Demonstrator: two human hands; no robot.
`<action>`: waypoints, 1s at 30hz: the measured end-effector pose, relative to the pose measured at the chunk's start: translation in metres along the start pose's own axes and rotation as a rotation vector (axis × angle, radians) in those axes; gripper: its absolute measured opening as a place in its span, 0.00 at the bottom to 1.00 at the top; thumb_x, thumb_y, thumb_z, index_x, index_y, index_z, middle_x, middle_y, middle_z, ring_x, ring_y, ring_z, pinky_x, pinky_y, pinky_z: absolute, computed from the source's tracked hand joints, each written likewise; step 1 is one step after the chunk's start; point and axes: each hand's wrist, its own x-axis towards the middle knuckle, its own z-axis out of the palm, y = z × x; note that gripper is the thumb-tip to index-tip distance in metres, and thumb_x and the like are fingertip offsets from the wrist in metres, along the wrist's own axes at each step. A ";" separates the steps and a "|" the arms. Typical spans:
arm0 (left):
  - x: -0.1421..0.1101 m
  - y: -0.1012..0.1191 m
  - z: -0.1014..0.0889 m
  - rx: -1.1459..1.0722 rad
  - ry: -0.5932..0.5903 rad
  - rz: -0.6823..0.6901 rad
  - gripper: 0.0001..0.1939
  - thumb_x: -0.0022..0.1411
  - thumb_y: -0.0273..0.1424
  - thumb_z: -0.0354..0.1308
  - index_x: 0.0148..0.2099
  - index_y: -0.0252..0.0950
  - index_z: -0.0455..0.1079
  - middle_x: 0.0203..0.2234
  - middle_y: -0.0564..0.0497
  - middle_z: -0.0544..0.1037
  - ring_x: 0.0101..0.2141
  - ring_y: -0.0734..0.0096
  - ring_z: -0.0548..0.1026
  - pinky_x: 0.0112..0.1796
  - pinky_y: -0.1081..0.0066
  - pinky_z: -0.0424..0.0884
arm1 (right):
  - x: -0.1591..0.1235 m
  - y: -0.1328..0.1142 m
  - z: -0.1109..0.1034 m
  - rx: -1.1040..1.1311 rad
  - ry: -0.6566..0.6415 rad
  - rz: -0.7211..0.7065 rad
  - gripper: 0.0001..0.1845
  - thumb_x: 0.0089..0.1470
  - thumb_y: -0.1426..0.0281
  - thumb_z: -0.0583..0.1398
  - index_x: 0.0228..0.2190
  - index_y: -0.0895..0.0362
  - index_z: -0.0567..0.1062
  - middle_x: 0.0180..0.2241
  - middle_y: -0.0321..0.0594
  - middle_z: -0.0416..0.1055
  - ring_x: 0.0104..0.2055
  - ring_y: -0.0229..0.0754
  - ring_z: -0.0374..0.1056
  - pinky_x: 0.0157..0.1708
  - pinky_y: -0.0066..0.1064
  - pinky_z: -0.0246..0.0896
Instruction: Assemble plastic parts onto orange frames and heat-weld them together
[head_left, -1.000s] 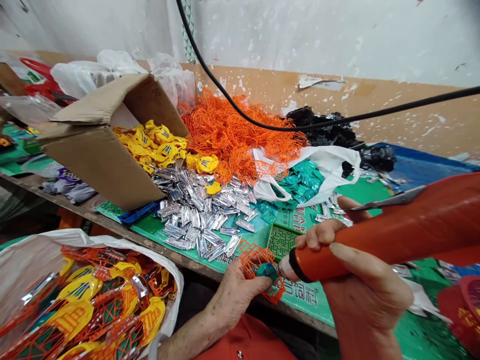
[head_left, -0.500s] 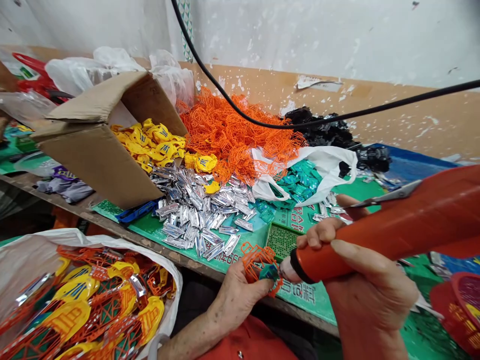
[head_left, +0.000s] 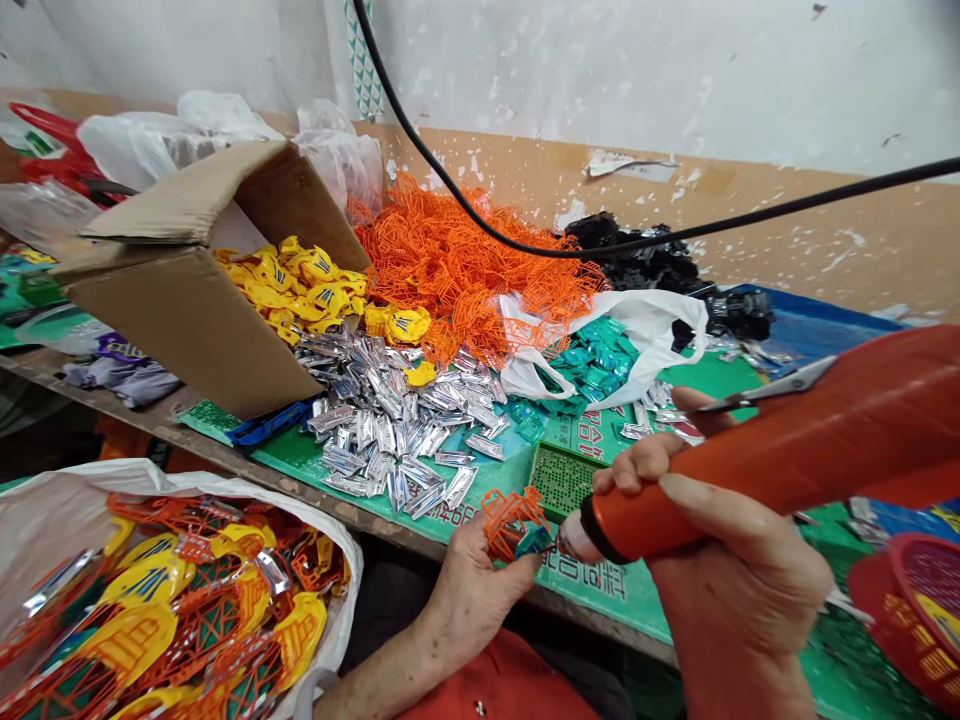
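In the head view, my left hand (head_left: 480,590) is closed around an orange plastic lattice part (head_left: 514,515) at the table's front edge. A small teal plastic piece (head_left: 534,541) sits at that part's right end. My right hand (head_left: 739,570) grips a red electric screwdriver (head_left: 720,490), with a long metal lever (head_left: 780,385) along its top. The screwdriver's white nose points left, close beside the teal piece; whether its bit touches is too small to tell. Just behind stands a green tray (head_left: 566,480) full of tiny pieces.
Silver parts (head_left: 405,420), orange lattice parts (head_left: 465,270) and teal parts (head_left: 600,355) lie heaped on the table. A tilted cardboard box (head_left: 187,320) holds yellow parts. At lower left, a white sack (head_left: 349,560) contains assembled pieces. A black cable (head_left: 675,240) hangs across; a red basket (head_left: 885,590) stands right.
My left hand has shifted slightly left, and the teal piece sits a little farther from the screwdriver's nose. My right hand keeps its grip on the screwdriver.
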 end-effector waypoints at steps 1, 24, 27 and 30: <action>0.000 -0.003 -0.001 0.024 0.005 0.015 0.08 0.53 0.25 0.57 0.38 0.33 0.72 0.32 0.49 0.77 0.38 0.61 0.74 0.43 0.64 0.68 | 0.000 0.000 0.000 -0.003 0.002 -0.003 0.23 0.40 0.75 0.64 0.41 0.49 0.72 0.23 0.34 0.69 0.26 0.38 0.65 0.30 0.36 0.65; -0.002 0.006 0.000 0.052 0.024 0.004 0.10 0.52 0.25 0.56 0.38 0.32 0.73 0.30 0.50 0.75 0.31 0.69 0.71 0.36 0.70 0.67 | 0.000 0.000 0.006 -0.023 0.011 -0.022 0.23 0.40 0.75 0.63 0.41 0.50 0.72 0.23 0.33 0.68 0.26 0.39 0.65 0.29 0.35 0.64; -0.002 0.012 0.002 -0.023 0.028 -0.050 0.11 0.50 0.25 0.57 0.39 0.32 0.72 0.31 0.51 0.75 0.32 0.70 0.70 0.36 0.71 0.67 | 0.000 0.001 0.008 -0.027 0.012 -0.031 0.23 0.40 0.75 0.63 0.42 0.50 0.71 0.22 0.33 0.68 0.25 0.40 0.65 0.29 0.36 0.64; -0.002 0.014 0.002 -0.066 0.028 -0.081 0.13 0.50 0.25 0.57 0.41 0.32 0.72 0.31 0.52 0.74 0.31 0.72 0.69 0.35 0.72 0.66 | 0.000 0.001 0.009 -0.034 0.017 -0.041 0.24 0.40 0.75 0.64 0.43 0.50 0.71 0.22 0.33 0.69 0.25 0.40 0.65 0.29 0.36 0.64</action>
